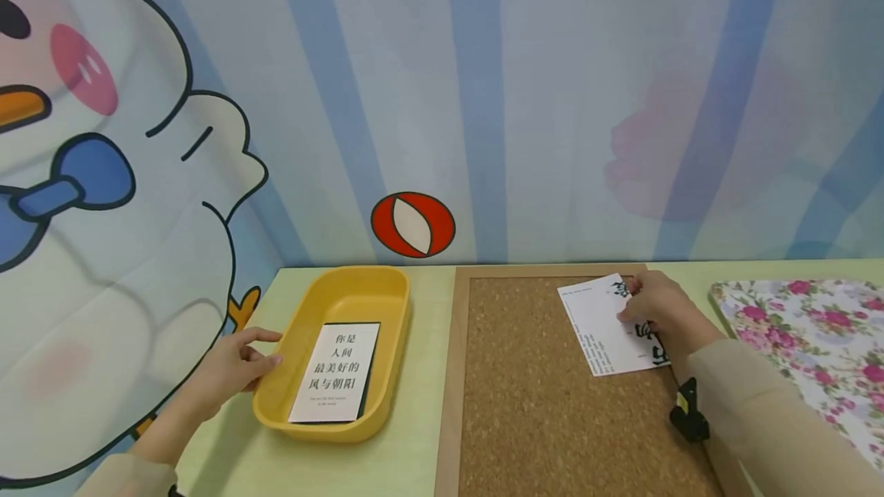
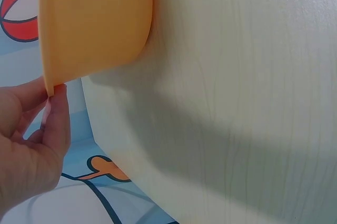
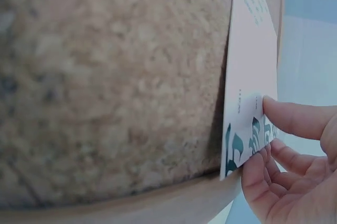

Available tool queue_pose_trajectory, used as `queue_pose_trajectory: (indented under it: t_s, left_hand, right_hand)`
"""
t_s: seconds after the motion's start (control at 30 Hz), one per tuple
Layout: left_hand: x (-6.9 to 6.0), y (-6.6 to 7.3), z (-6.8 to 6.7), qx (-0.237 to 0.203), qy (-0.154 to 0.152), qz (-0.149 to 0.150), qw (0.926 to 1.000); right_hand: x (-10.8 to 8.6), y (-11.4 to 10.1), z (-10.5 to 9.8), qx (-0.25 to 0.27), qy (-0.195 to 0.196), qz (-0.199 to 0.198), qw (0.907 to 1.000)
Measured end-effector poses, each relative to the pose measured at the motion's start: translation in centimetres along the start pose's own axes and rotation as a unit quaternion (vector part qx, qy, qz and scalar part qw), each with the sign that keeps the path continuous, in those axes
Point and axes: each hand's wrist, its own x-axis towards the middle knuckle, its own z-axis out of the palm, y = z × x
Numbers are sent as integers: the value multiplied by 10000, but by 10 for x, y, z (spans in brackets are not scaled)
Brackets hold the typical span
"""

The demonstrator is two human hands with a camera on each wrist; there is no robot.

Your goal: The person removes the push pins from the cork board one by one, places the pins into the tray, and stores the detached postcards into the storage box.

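Observation:
A white card (image 1: 599, 327) with large black characters along one edge is pinched between the thumb and curled fingers of my right hand (image 1: 659, 309). It is held at the upper right of a wood-framed corkboard (image 1: 552, 420). In the right wrist view the card (image 3: 250, 61) stands tilted, with a dark shadow along its lower edge. My left hand (image 1: 231, 366) pinches the rim of a yellow plastic tray (image 1: 373, 287) at its left side; the left wrist view shows thumb and fingertips on that rim (image 2: 47, 40). Inside the tray lies another card (image 1: 336, 374) with printed characters.
A floral-patterned board (image 1: 780, 328) lies right of the corkboard, partly behind my right forearm. The pale wood-grain table (image 1: 421, 374) shows between tray and corkboard. Behind the table hangs a striped cartoon backdrop (image 1: 539, 98).

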Motion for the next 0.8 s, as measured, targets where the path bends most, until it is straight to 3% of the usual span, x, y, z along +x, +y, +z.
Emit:
queue_pose_trajectory:
  t_s: [0.37,0.8]
  left_hand:
    - [0,-2,1,126,63,40,9999]
    - [-1,-1,2,172,97,55,9998]
  right_hand:
    - [1,1,-6,1076,-604,82,9923]
    - [-1,1,-10,1505,-1161,20,9818]
